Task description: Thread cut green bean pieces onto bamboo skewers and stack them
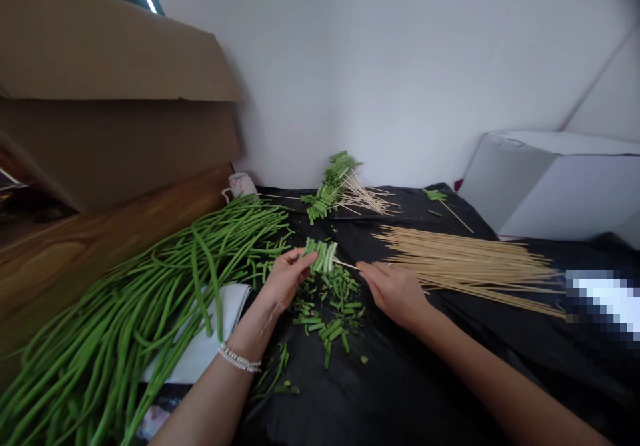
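Observation:
Between my two hands is a wooden skewer with a row of short green bean pieces threaded side by side on it. My left hand pinches the bean pieces at the skewer's left end. The bare end of the stick is gripped by my right hand. Below them, loose cut bean pieces and scraps lie scattered on the black plastic sheet. A large heap of long green beans spreads to the left of my left arm, partly over a white sheet.
Bare skewers lie in a pile at the right. Filled skewers are stacked at the back by the wall, and one lone filled skewer rests farther right. A mug, a cardboard box and a white box stand around.

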A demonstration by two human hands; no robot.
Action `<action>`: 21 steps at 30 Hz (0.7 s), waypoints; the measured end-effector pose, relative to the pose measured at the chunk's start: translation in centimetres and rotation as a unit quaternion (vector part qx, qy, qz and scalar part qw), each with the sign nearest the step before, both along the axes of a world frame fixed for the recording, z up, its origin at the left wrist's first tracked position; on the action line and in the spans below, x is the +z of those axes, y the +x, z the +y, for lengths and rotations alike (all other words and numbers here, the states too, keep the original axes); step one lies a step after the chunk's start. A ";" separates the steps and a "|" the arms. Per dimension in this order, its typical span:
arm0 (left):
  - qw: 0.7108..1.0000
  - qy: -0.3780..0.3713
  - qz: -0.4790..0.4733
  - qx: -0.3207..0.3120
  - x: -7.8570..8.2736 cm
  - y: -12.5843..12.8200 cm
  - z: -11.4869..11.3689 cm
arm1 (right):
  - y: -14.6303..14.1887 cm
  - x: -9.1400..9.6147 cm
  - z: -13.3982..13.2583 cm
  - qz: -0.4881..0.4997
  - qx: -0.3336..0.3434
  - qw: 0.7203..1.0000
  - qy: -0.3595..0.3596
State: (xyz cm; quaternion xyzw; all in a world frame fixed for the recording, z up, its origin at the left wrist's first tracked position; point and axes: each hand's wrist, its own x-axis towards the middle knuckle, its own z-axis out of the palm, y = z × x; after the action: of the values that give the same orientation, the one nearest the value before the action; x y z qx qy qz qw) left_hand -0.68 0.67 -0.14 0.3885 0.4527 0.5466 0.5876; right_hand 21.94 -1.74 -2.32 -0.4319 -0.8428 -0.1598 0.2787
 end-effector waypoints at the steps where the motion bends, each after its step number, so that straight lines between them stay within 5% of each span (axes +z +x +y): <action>1: 1.000 0.003 -0.013 0.022 0.1 -0.1 0.1 | 0.2 0.0 0.1 -0.011 -0.009 1.000 -0.001; 5: 0.998 -0.006 -0.037 0.042 0.4 -0.4 0.3 | 0.7 0.1 0.7 -0.013 -0.033 0.999 -0.036; 8: 1.000 -0.016 -0.012 0.006 0.6 -0.2 0.1 | 1.5 0.2 1.5 0.089 -0.033 0.992 -0.083; 14: 0.978 0.075 0.191 -0.049 0.3 1.2 -1.1 | 5.2 0.5 4.3 0.361 -0.091 0.916 -0.153; 16: 0.940 0.155 0.291 -0.087 0.2 2.0 -2.0 | 6.8 0.4 5.4 0.462 -0.112 0.861 -0.178; 18: 0.872 0.260 0.390 -0.142 0.1 2.7 -2.9 | 8.4 0.3 6.5 0.606 -0.104 0.759 -0.213; 21: 0.776 0.360 0.476 -0.205 0.2 3.4 -4.1 | 11.0 0.2 7.9 0.665 -0.126 0.709 -0.196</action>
State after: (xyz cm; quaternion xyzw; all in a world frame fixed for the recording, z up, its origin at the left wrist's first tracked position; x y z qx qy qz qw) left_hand 2.69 -3.46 0.07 0.8658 0.3545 0.2815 0.2131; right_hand 32.90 6.20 -2.15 -0.5738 -0.3892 0.3037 0.6535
